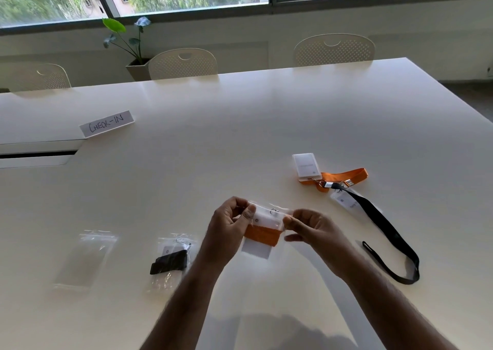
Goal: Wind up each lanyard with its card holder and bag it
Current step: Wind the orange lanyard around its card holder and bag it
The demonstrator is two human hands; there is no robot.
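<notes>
A white sign (106,123) lies flat at the far left of the worktop (240,136), hand-lettered "CHECK-IN" in dark pen. Over to the middle: both hands are up above the worktop, pinching the top edge of a clear bag (262,229). The left hand (229,224) grips the left corner between thumb and fingers; the right hand (310,228) grips the right corner the same way. Inside the bag sits a white card holder with an orange lanyard (262,236) wound around it in a tight band, a metal ring showing near the top.

Left of the hands, a sealed bag (172,261) lies flat, holding a black wound lanyard on its holder. Further left, an empty clear bag (85,259) lies on the worktop. To the right, a loose orange lanyard (344,175) lies clipped to a clear card holder (306,166). Just beside it, a black lanyard (386,232) trails toward the near edge, crossing its own card holder (345,203); there is print on that one, possibly a name, too blurred to read.
</notes>
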